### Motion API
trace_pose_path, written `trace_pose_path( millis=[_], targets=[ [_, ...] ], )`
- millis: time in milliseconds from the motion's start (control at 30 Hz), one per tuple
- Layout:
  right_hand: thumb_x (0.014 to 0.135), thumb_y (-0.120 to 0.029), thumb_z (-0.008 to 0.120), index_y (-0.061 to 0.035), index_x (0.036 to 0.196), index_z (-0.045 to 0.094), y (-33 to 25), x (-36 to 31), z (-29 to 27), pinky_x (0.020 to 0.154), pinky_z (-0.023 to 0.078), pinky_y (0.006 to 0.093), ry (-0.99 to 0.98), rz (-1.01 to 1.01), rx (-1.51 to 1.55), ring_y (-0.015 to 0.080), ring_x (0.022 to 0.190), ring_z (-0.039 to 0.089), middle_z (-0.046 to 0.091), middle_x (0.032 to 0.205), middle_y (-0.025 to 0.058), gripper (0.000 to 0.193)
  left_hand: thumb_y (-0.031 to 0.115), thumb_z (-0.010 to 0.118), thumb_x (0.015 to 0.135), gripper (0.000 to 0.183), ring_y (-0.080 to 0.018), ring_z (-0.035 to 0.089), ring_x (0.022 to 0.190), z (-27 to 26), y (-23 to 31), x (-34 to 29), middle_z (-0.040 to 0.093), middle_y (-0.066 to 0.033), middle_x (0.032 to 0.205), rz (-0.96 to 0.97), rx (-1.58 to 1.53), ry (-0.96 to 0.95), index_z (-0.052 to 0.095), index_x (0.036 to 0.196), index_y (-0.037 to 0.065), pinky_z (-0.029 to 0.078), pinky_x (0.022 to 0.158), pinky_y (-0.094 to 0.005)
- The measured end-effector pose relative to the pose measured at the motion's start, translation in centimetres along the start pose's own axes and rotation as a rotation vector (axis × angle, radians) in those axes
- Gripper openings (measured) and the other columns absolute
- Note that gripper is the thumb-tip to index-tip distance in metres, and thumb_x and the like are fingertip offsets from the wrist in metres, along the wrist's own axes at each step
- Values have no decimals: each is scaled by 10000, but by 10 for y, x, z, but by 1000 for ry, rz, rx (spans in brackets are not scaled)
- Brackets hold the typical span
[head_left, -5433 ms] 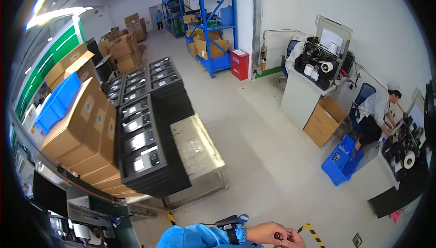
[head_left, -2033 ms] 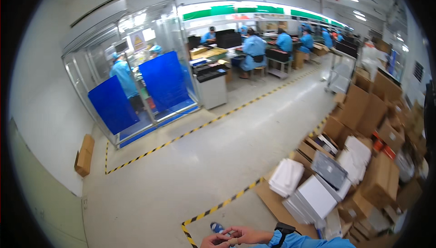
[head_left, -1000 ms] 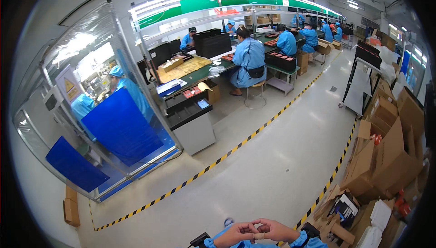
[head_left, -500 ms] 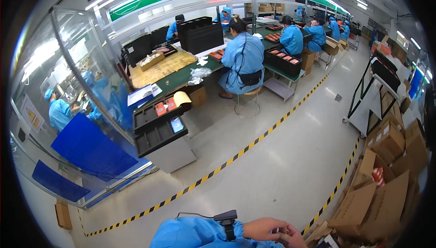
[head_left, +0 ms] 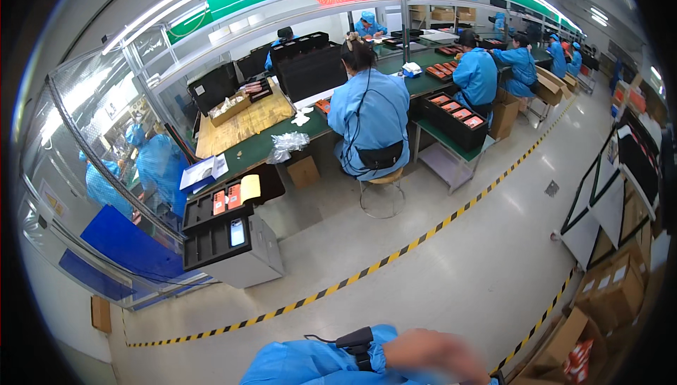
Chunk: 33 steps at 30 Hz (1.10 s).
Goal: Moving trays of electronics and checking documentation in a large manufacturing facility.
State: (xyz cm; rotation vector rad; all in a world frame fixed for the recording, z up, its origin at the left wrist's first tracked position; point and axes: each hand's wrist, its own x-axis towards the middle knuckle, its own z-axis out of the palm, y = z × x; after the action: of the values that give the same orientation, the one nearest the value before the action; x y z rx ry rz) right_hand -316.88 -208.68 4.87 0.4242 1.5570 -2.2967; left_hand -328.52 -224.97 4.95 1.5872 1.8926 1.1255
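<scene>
My left hand (head_left: 416, 348) reaches across in front of me from a blue sleeve. A black strapped device (head_left: 360, 346) with a cable sits at its wrist. At the lower edge my right hand (head_left: 470, 369) meets or overlaps the left. Motion smears the fingers of both, so whether anything is between them cannot be made out. No bench or box is within touch of either hand; grey floor lies beyond them.
Yellow-black floor tape (head_left: 363, 272) crosses the walkway. Ahead left stands a grey cabinet (head_left: 257, 258) with black trays and a phone (head_left: 237, 232). A co-worker (head_left: 370, 117) sits on a stool at the green bench (head_left: 264, 144). Cardboard boxes (head_left: 612, 293) and a cart (head_left: 599, 216) line the right.
The view has shifted forward, bringing the bench and the seated co-worker nearer. My hands have moved slightly right and are now blurred.
</scene>
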Motion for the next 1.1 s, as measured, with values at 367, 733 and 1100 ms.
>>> trace_pose_path(
  millis=[367,733,1100],
  targets=[
    [867,-100,639,-26,1318,452,-173,233,-236,768,495,263,-8,112,-284,128,909,580,605,1065,96,493,262,596,820,171,-302,656,724,-89,-170,311,667,-80,790,-171,221,-163,638,927,136,510,565,-427],
    [857,-20,546,-12,1217,541,-344,306,-446,637,489,245,639,-156,-76,120,767,586,638,982,78,360,161,617,736,134,-309,668,692,-134,-259,685,674,-113,747,272,213,-559,661,850,107,527,587,-421],
    [846,-6,546,-5,1085,613,-548,384,-718,648,505,267,656,-191,3,137,773,602,654,894,82,249,196,697,738,207,-312,665,727,-155,-309,1025,673,-137,793,179,333,-612,666,904,75,533,629,-400]
  ],
)
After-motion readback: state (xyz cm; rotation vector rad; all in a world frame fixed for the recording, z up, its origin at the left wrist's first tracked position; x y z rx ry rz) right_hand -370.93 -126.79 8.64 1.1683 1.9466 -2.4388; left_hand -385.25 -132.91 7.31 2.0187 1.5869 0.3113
